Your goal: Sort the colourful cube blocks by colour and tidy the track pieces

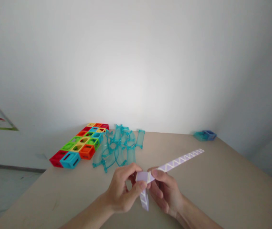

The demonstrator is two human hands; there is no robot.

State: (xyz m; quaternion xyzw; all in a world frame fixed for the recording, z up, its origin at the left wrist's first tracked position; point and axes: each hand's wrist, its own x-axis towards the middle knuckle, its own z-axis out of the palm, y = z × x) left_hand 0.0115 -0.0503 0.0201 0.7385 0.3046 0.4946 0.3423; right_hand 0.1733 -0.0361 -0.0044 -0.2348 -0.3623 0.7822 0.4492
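- Near the front edge of a beige table (222, 184), seen from a head cam, both bare hands are brought together over a lilac paper strip (174, 163) w/ a white zigzag pattern
- Left hand (123, 190): thumb & fingers are pinched on the strip's folded square at mid-length; closed grip, paper held
- Right hand (164, 190): thumb is pressed on top of the same fold, fingers curled beneath; also closed on the strip
- One end of the strip is stretched up-right across the table; the short end hangs down between the hands
- Step judged: a fold is being creased; next move prob. calls for a firm press along the crease w/ the edges kept aligned
- Far left: coloured hollow cubes (81, 144) in a flat block, clear teal track pieces (117, 148) just beside them; small teal & blue blocks (205, 135) at the far right, well apart
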